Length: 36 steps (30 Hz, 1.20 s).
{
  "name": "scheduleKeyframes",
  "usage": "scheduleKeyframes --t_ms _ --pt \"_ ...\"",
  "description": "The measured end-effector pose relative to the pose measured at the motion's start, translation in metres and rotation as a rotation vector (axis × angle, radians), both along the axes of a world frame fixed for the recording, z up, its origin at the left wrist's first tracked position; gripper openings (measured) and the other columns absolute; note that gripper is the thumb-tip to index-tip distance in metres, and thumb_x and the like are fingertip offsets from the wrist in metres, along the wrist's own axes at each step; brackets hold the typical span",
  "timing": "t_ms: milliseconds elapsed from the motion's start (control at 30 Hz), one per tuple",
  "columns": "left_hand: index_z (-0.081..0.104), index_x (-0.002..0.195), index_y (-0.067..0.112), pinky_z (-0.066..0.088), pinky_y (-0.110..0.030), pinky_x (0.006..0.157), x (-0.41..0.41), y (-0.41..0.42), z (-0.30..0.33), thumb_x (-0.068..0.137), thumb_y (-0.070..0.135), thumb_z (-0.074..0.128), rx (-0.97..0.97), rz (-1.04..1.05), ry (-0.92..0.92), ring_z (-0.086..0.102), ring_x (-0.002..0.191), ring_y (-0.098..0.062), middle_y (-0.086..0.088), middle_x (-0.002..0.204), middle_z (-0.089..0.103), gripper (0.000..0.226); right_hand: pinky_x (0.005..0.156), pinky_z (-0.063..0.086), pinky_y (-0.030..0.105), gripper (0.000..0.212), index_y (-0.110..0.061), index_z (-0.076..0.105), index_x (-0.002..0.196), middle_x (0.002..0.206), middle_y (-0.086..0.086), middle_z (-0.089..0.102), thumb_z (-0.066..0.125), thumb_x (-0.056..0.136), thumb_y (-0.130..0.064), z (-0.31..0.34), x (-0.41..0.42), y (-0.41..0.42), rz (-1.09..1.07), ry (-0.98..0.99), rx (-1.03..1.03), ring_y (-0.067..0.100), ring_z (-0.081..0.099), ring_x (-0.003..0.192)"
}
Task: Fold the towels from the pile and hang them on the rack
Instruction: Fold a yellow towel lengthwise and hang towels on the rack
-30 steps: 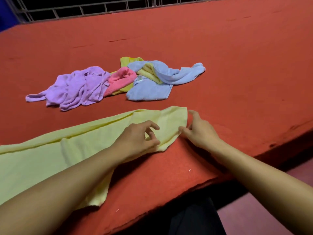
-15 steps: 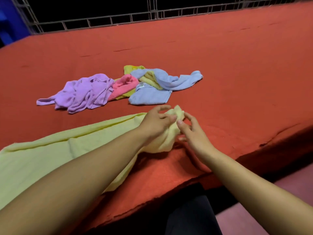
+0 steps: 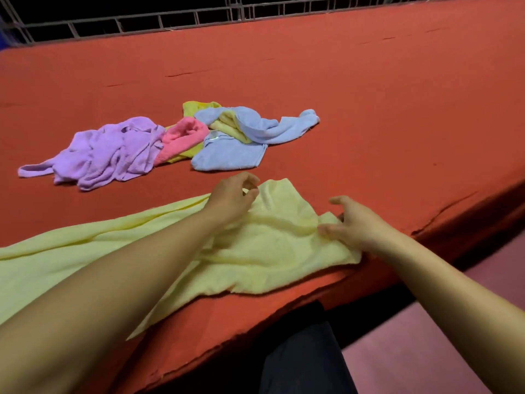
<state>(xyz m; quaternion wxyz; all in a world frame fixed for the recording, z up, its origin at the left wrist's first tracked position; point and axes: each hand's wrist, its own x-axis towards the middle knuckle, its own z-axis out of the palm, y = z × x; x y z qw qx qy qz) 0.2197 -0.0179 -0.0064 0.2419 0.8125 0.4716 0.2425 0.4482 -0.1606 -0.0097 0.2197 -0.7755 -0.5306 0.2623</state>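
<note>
A long pale yellow towel (image 3: 270, 245) lies along the near edge of the red felt table (image 3: 369, 109), rumpled at its right end. My left hand (image 3: 231, 200) pinches the towel's far right corner with curled fingers. My right hand (image 3: 350, 223) grips the near right edge, thumb on top of the cloth. Behind them sits the pile: a crumpled purple towel (image 3: 113, 149), a pink towel (image 3: 181, 135), two light blue towels (image 3: 227, 153) and a darker yellow one (image 3: 199, 106). A metal rack (image 3: 170, 21) runs along the table's far edge.
The table's front edge (image 3: 284, 302) runs diagonally just below the towel, with dark clothing (image 3: 298, 359) and a pinkish floor (image 3: 497, 280) beyond it. Bare red felt stretches to the right of the pile.
My hands were together at the towel's bunched right end; they have drawn apart and spread that end out. The camera has tilted, showing more of the rack.
</note>
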Motion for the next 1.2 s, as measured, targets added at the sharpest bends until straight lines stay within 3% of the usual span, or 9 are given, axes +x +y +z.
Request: scheduleKeyframes --t_ms 233,333,433,533,767,900,967,1067,1200 --pt "0.047 0.138 0.021 0.043 -0.035 0.1 0.065 0.048 -0.011 0.099 0.039 0.051 -0.083 -0.129 0.224 0.055 0.119 -0.021 0.0 0.132 0.059 0.043 0.082 0.059 0.035 0.077 -0.027 0.037 0.145 0.11 -0.001 0.07 0.078 0.081 -0.02 -0.006 0.003 -0.021 -0.032 0.486 0.014 0.012 0.072 0.09" --pt "0.044 0.14 0.021 0.045 -0.033 0.092 0.084 0.059 -0.017 0.093 0.043 0.059 -0.08 -0.142 0.306 0.057 0.111 -0.019 0.003 0.122 0.061 0.054 0.086 0.059 0.038 0.08 -0.028 0.036 0.146 0.111 0.002 0.07 0.078 0.08 -0.012 -0.006 0.006 -0.031 -0.029 0.542 0.038 0.013 0.072 0.092" --pt "0.049 0.136 0.024 0.042 -0.027 0.082 0.095 0.066 -0.019 0.09 0.033 0.064 -0.091 -0.189 0.329 0.055 0.098 -0.014 0.005 0.112 0.059 0.05 0.087 0.057 0.035 0.089 -0.031 0.033 0.148 0.104 0.001 0.068 0.082 0.076 -0.013 -0.006 0.013 -0.036 -0.021 0.526 0.027 0.015 0.071 0.092" --pt "0.058 0.128 0.024 0.04 -0.023 0.08 0.098 0.072 -0.016 0.093 0.025 0.061 -0.118 -0.245 0.219 0.056 0.094 -0.012 0.003 0.112 0.062 0.035 0.086 0.057 0.034 0.097 -0.03 0.029 0.15 0.088 -0.003 0.069 0.085 0.072 -0.012 -0.007 0.022 -0.038 -0.063 0.589 -0.006 0.016 0.071 0.089" --pt "0.065 0.118 0.022 0.035 -0.005 0.076 0.094 0.098 0.006 0.096 0.023 0.059 -0.089 -0.252 0.011 0.055 0.1 -0.002 0.012 0.111 0.063 0.022 0.087 0.054 0.039 0.082 -0.022 0.036 0.147 0.08 0.003 0.065 0.077 0.079 0.0 0.002 0.037 -0.036 -0.062 0.786 -0.048 0.022 0.068 0.083" --pt "0.064 0.12 0.018 0.041 -0.01 0.076 0.109 0.122 0.024 0.096 0.018 0.057 -0.082 -0.122 -0.249 0.059 0.092 -0.004 0.006 0.103 0.066 0.025 0.057 0.048 0.028 0.065 -0.019 0.042 0.14 0.067 0.003 0.054 0.071 0.085 -0.002 0.003 0.047 -0.017 -0.113 0.821 -0.004 0.015 0.057 0.062" --pt "0.064 0.118 0.019 0.044 -0.014 0.079 0.118 0.138 0.031 0.095 0.018 0.056 -0.079 -0.073 -0.338 0.062 0.088 -0.002 0.004 0.1 0.069 0.024 0.054 0.043 0.026 0.058 -0.016 0.044 0.139 0.065 0.002 0.049 0.067 0.088 -0.002 0.006 0.051 -0.005 -0.125 0.786 0.054 0.012 0.051 0.059" --pt "0.063 0.119 0.018 0.045 -0.008 0.068 0.131 0.162 0.036 0.095 0.017 0.055 -0.077 -0.019 -0.37 0.061 0.078 0.001 0.003 0.097 0.068 0.024 0.066 0.044 0.026 0.058 -0.017 0.041 0.143 0.073 0.0 0.056 0.064 0.091 -0.007 0.009 0.06 0.017 -0.155 0.641 0.164 0.017 0.053 0.067" --pt "0.063 0.121 0.011 0.041 -0.016 0.068 0.14 0.183 0.011 0.093 0.014 0.055 -0.062 -0.057 -0.059 0.06 0.09 -0.014 -0.001 0.102 0.065 0.03 0.081 0.04 0.026 0.08 -0.028 0.022 0.153 0.111 -0.009 0.056 0.067 0.088 -0.04 -0.003 0.07 0.026 -0.135 -0.007 0.174 0.012 0.055 0.092"
